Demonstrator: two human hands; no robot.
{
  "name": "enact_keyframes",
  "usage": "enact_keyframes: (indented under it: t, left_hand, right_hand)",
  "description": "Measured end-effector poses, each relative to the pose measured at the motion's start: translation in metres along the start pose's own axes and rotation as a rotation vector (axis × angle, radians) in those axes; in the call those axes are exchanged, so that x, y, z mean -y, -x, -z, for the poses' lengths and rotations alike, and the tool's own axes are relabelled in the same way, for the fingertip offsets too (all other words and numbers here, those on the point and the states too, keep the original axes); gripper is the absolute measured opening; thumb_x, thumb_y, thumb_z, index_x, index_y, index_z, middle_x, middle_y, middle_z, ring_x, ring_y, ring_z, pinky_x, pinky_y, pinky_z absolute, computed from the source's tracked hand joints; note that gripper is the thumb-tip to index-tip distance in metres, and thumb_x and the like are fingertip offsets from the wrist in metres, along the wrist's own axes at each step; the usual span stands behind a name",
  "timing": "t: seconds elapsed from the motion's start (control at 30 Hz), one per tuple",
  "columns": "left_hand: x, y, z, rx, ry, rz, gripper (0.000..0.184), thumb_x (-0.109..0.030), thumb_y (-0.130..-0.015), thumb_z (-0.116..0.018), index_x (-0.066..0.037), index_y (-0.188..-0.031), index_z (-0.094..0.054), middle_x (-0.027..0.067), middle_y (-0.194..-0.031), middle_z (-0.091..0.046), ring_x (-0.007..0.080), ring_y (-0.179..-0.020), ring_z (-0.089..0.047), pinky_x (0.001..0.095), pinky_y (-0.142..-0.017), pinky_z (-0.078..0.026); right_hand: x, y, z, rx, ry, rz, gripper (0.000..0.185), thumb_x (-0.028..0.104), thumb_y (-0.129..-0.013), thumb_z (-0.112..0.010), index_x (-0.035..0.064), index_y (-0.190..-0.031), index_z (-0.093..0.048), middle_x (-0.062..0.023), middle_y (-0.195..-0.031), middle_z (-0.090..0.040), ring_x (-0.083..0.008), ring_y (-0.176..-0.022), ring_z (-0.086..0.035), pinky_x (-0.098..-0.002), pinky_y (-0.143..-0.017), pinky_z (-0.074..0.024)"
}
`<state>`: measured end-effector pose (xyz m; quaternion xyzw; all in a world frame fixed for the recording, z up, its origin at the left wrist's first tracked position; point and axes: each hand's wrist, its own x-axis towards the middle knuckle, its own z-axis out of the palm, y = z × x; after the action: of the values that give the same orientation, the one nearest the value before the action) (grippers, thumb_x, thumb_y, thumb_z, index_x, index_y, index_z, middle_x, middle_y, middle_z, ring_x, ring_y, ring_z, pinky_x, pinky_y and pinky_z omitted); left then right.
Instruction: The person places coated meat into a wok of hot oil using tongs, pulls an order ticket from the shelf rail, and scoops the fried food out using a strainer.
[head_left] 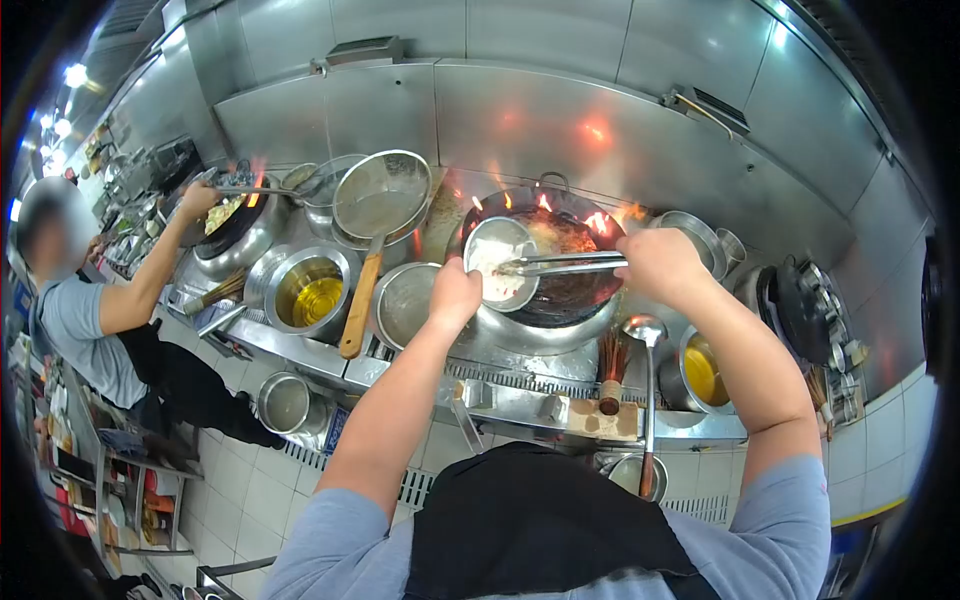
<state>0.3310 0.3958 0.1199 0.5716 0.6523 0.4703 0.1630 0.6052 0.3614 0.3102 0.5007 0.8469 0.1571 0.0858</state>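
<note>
My left hand grips the near-left rim of a metal bowl, tilting it so its inside faces me. White stuff lies inside the bowl; I can't make out what it is. My right hand is closed around the back end of a pair of metal tongs, which run leftward from it across to my left hand's side. Their tips reach into the bowl, at the white stuff; whether they pinch any of it, I cannot tell.

Between my hands, below the bowl and tongs, sits a wide dark wok, with flames at its far edge. Just beyond my right hand stands a metal vessel. Nearer to me, below that hand, a ladle lies with its handle pointing my way, a brush just left of it and a pot of yellow liquid just right.

Just left of my left hand is a round basin. Beyond that, a strainer stretches its wooden handle toward me, and further left is another pot, also with yellow liquid in it. Well off to the left of my hands, a co-worker reaches one hand out, gripping a long-handled tool over a second wok.
</note>
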Motion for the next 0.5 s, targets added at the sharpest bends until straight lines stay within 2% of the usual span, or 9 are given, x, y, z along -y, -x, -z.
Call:
enact_keyframes:
  t: [0.1,0.17,0.3,0.5]
  left_hand:
    - [0.01,-0.006,0.002,-0.046,-0.015,0.085,0.026,-0.015,-0.078,-0.049,0.009,-0.086,-0.058,0.0301,-0.084,-0.061,0.0418,-0.085,-0.061,0.0452,-0.078,-0.046]
    - [0.018,-0.011,0.006,-0.046,-0.048,0.122,0.027,-0.015,-0.077,-0.049,0.009,-0.086,-0.058,0.0307,-0.085,-0.061,0.0423,-0.085,-0.061,0.0455,-0.079,-0.046]
    - [0.032,-0.014,0.022,-0.088,-0.138,0.154,0.027,-0.016,-0.077,-0.05,0.009,-0.085,-0.058,0.0309,-0.084,-0.061,0.0429,-0.082,-0.061,0.0457,-0.079,-0.047]
    - [0.039,-0.018,0.024,-0.029,-0.08,0.253,0.028,-0.016,-0.078,-0.05,0.009,-0.087,-0.056,0.0302,-0.084,-0.061,0.0416,-0.082,-0.062,0.0459,-0.078,-0.047]
  right_hand:
    - [-0.005,0.005,0.017,-0.018,-0.007,-0.054,0.026,0.027,-0.072,-0.068,0.0061,-0.086,-0.064,-0.0127,-0.084,-0.064,-0.0315,-0.082,-0.062,-0.0421,-0.073,-0.0487]
    - [-0.017,0.016,0.029,-0.044,-0.054,-0.039,0.024,0.029,-0.076,-0.066,0.007,-0.085,-0.064,-0.0116,-0.081,-0.065,-0.0298,-0.081,-0.063,-0.0415,-0.072,-0.0497]
    - [-0.034,0.024,0.013,-0.057,-0.047,-0.12,0.025,0.029,-0.075,-0.067,0.0063,-0.084,-0.063,-0.0135,-0.082,-0.064,-0.0315,-0.081,-0.062,-0.0426,-0.072,-0.0487]
    - [-0.04,0.009,-0.054,0.194,-0.053,-0.274,0.035,0.034,-0.076,-0.064,0.0045,-0.095,-0.065,-0.0137,-0.095,-0.065,-0.0301,-0.092,-0.062,-0.04,-0.081,-0.0497]
